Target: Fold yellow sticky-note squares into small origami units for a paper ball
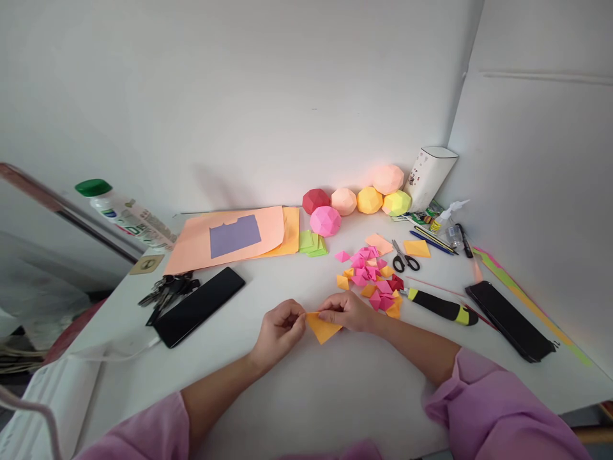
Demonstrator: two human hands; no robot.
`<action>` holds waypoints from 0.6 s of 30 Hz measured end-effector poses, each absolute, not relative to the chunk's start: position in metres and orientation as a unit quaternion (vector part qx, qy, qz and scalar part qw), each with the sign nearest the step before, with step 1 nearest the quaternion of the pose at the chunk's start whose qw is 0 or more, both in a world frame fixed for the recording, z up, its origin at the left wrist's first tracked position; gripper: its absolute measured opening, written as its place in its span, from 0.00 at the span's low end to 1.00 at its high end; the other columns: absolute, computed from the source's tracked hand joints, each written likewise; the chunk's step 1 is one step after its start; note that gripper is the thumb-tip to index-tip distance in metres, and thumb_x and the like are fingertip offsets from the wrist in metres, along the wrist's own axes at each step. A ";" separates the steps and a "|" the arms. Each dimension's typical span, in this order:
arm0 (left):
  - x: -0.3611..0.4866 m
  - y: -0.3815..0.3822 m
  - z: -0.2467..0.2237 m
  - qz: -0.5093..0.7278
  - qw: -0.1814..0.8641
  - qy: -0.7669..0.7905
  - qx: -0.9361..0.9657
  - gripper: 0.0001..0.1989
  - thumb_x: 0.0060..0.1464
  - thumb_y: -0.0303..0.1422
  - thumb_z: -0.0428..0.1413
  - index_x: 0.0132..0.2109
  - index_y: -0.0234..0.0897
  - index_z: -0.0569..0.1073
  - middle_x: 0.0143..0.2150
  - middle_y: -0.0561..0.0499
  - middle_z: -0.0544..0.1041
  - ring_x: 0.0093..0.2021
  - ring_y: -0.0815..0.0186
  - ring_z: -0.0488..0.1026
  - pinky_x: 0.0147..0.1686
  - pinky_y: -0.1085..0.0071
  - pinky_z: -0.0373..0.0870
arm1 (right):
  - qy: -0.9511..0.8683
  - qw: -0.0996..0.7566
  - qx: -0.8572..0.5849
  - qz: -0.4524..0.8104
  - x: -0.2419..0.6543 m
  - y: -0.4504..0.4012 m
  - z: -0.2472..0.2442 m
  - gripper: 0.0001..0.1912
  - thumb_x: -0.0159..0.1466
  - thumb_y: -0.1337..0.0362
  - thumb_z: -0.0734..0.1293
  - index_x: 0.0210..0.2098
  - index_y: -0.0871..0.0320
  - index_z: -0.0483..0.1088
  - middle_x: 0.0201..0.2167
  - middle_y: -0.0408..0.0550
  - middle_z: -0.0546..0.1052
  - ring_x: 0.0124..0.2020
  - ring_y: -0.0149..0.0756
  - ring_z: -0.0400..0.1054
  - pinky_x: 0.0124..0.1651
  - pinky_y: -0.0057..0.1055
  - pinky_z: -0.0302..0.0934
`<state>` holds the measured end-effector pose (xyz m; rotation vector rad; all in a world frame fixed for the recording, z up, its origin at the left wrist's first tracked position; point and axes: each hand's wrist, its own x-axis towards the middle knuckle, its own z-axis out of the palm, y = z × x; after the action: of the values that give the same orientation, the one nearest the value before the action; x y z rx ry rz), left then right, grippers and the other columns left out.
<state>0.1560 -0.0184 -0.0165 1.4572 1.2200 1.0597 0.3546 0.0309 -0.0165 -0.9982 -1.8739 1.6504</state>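
A small orange paper square folded into a triangle [324, 331] is held just above the white table, its point toward me. My left hand [281, 327] pinches its left corner between thumb and fingertips. On the other side my right hand [348, 312] grips the upper right part, thumb lying on top along the folded edge. Just beyond my right hand lies a pile of small folded paper pieces [366, 267], mostly pink, with some orange and dark red ones. A screwdriver-like tool with a black and lime handle [438, 306] rests right of the pile.
Several faceted paper balls [325, 221] stand along the back wall. Black scissors [406, 260], an orange paper square [416, 248] and a black case [510, 321] lie to the right. At left are a phone [200, 306], keys [167, 294], peach paper sheets [191, 239] and a white bottle [127, 214].
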 end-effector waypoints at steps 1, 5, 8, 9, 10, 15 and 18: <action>0.155 -0.018 -0.017 0.436 0.454 0.499 0.596 0.11 0.52 0.37 0.53 0.27 0.37 0.65 0.24 0.54 0.65 0.20 0.73 0.62 0.20 0.75 0.60 | -0.678 0.224 -0.363 0.599 0.355 0.031 -0.016 0.18 0.59 0.51 0.66 0.36 0.61 0.75 0.27 0.45 0.74 0.24 0.28 0.63 0.23 0.23 0.56; 0.153 -0.018 -0.017 0.460 0.455 0.490 0.585 0.11 0.54 0.37 0.52 0.27 0.37 0.65 0.24 0.55 0.65 0.20 0.72 0.61 0.21 0.74 0.60 | -0.673 0.226 -0.370 0.599 0.355 0.031 -0.017 0.18 0.59 0.51 0.66 0.37 0.61 0.75 0.28 0.46 0.75 0.24 0.28 0.64 0.23 0.23 0.57; 0.152 -0.016 -0.017 0.478 0.465 0.478 0.571 0.11 0.56 0.38 0.50 0.29 0.37 0.65 0.26 0.54 0.66 0.22 0.72 0.62 0.23 0.73 0.62 | -0.673 0.235 -0.370 0.595 0.355 0.032 -0.018 0.18 0.59 0.52 0.67 0.36 0.61 0.76 0.27 0.45 0.75 0.24 0.28 0.63 0.23 0.23 0.56; 0.152 -0.015 -0.017 0.478 0.470 0.473 0.571 0.10 0.56 0.38 0.51 0.30 0.37 0.66 0.28 0.53 0.67 0.23 0.71 0.63 0.25 0.73 0.63 | -0.674 0.237 -0.369 0.594 0.355 0.032 -0.018 0.18 0.59 0.52 0.67 0.36 0.61 0.76 0.27 0.45 0.74 0.24 0.28 0.63 0.23 0.24 0.56; 0.152 -0.015 -0.016 0.473 0.473 0.467 0.578 0.10 0.56 0.39 0.51 0.32 0.37 0.67 0.30 0.52 0.68 0.25 0.70 0.65 0.27 0.73 0.65 | -0.675 0.238 -0.367 0.594 0.355 0.031 -0.018 0.17 0.59 0.52 0.66 0.36 0.61 0.75 0.27 0.45 0.74 0.24 0.28 0.63 0.23 0.24 0.56; 0.155 -0.011 -0.018 0.433 0.443 0.430 0.656 0.08 0.55 0.36 0.54 0.34 0.36 0.71 0.34 0.47 0.71 0.33 0.66 0.68 0.33 0.70 0.67 | -0.692 0.227 -0.355 0.586 0.353 0.029 -0.013 0.16 0.60 0.54 0.66 0.35 0.61 0.75 0.23 0.43 0.70 0.22 0.26 0.59 0.22 0.23 0.53; 0.156 -0.010 -0.021 0.416 0.425 0.434 0.677 0.07 0.55 0.35 0.53 0.32 0.36 0.71 0.33 0.47 0.71 0.33 0.65 0.69 0.33 0.70 0.67 | -0.702 0.223 -0.357 0.575 0.351 0.027 -0.011 0.15 0.60 0.55 0.65 0.34 0.61 0.75 0.20 0.41 0.66 0.20 0.24 0.54 0.21 0.23 0.49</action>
<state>0.1560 -0.0099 -0.0207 1.6934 1.0861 1.0398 0.3513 0.0272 -0.0108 -0.9857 -1.9369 1.5868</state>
